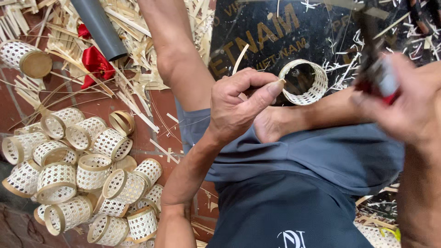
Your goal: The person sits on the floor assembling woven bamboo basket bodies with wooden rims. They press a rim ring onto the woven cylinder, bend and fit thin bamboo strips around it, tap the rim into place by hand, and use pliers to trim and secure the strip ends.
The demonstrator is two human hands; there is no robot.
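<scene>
Head view, landmark: the small woven cylinder of pale bamboo lattice (303, 81), open-ended, lying on its side on a dark glossy sheet with gold lettering (257, 27).
Left hand: the left hand (241, 105) sits just left of the woven cylinder, fingers curled in, thumb pressed toward the forefinger in a narrow pinch.
What it holds: a thin pale bamboo strip (240, 59) rises from the pinch, curving up and left of the cylinder; the thumb tip is at the cylinder's near rim, but whether it touches cannot be told.
Right hand: the right hand (404, 105) is to the right of the cylinder, well apart from it, blurred; it is closed round a dark tool with a red and grey part (379, 76); the kind of tool cannot be told.
Lap: below the cylinder, grey-blue shorts (321, 156) and a dark shirt (285, 216); a bare foot (275, 124) lies just under the left hand.
Far left of the cylinder: a heap of finished woven bamboo cylinders (82, 179) on a reddish tiled floor (156, 110).
Upper left of the cylinder: a grey plastic pipe (98, 27), a red ribbon bow (96, 64) beside it, and scattered flat bamboo offcuts (133, 32).
Around the cylinder: pale curled shavings (344, 69) strewn over the dark sheet.
</scene>
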